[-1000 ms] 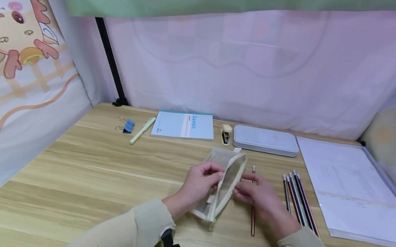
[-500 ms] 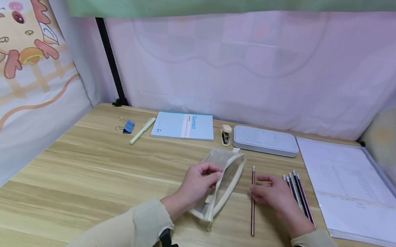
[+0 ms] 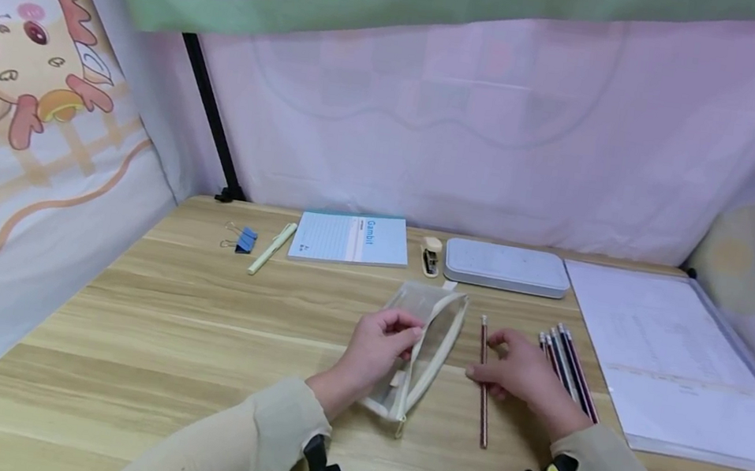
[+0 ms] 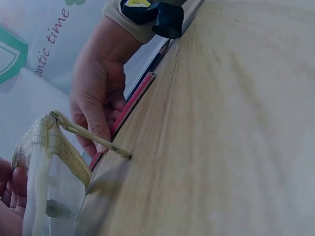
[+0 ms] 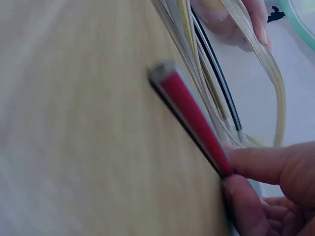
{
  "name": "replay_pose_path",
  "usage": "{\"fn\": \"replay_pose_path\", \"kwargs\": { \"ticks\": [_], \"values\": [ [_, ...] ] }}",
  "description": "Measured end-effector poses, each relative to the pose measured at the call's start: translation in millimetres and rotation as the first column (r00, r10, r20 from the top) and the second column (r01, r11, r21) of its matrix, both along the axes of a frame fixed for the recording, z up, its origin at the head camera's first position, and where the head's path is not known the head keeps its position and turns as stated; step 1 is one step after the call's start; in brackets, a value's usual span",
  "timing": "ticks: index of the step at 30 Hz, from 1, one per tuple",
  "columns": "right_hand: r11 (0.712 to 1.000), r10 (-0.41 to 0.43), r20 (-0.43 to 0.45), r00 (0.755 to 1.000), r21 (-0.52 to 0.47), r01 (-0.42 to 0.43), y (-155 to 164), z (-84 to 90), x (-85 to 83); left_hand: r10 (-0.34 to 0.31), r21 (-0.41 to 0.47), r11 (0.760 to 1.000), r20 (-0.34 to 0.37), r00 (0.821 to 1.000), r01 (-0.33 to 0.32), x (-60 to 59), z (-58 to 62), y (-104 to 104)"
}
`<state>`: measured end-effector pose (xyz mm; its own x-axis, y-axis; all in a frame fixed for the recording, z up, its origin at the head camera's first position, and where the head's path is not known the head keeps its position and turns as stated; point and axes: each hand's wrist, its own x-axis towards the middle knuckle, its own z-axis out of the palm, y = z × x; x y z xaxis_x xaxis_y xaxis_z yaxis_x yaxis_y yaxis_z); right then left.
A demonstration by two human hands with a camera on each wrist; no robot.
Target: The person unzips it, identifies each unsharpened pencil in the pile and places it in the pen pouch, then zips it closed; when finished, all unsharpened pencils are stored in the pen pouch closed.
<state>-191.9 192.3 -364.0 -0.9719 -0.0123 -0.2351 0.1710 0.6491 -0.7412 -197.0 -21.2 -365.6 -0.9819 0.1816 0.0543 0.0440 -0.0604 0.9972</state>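
My left hand [image 3: 407,333] grips the near side of a cream mesh zip pouch [image 3: 439,325] that lies on the wooden desk [image 3: 192,338], its zip edge open toward the right. My right hand [image 3: 478,373] sits just right of the pouch and pinches a red-and-black pencil [image 3: 482,416] lying flat on the desk. In the right wrist view a finger and thumb [image 5: 256,164] close on the pencil [image 5: 189,110], with the pouch's edge [image 5: 268,64] behind. The left wrist view shows the pouch [image 4: 47,172], its zip pull [image 4: 93,138] and the right hand [image 4: 96,98] on the pencil [image 4: 135,101].
Several more pencils [image 3: 568,368] lie right of my right hand, beside a clear folder with papers [image 3: 683,363]. Along the back stand a grey case [image 3: 505,268], small stapler [image 3: 429,257], blue notebook [image 3: 351,238], pale pen [image 3: 271,248] and binder clips [image 3: 241,240]. Curtains enclose the desk.
My right hand let go of the pouch's zip edge, moved right, and its fingertips came down on the single pencil. The left hand kept hold of the pouch.
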Motion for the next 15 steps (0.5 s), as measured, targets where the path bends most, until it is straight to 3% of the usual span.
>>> {"fn": "replay_pose_path", "kwargs": {
  "ticks": [7,12,15],
  "values": [
    [0.997,0.066,0.029,0.997,0.046,-0.067,-2.8,8.5,2.5,0.001,-0.005,1.000,0.002,1.000,-0.001,-0.7,-0.2,-0.6],
    [0.999,0.045,0.037,0.998,-0.012,-0.045,-1.2,8.0,5.3,-0.006,-0.010,1.000,-0.007,1.000,0.006,-1.1,-1.2,-1.0],
    [0.992,0.015,0.061,0.998,-0.127,-0.007,0.0,4.7,6.7,-0.009,-0.017,1.000,-0.012,1.000,0.008,-0.8,-1.7,-1.7]
  ]
}}
